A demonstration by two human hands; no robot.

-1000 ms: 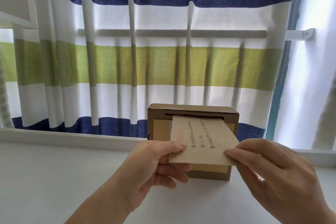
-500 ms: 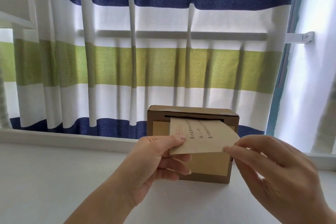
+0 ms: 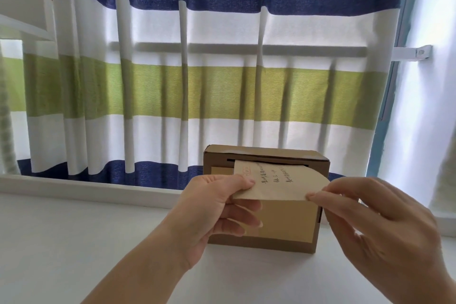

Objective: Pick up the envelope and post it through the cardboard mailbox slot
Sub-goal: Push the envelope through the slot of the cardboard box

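White tabletop (image 3: 74,242), striped curtain (image 3: 197,81) behind hands. Mailbox (image 3: 291,239) just beyond them; envelope (image 3: 276,184) partway into slot (image 3: 306,162). Left hand (image 3: 209,215) and right hand (image 3: 385,229) pinch its near corners.

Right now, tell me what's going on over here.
A person is posting a tan envelope into a cardboard mailbox that stands on a white surface in front of a striped curtain. The envelope's top edge is inside the slot near the box's top, and the handwritten part hangs out in front. The left hand pinches the envelope's lower left corner and the right hand its lower right corner. It is not fully posted yet.
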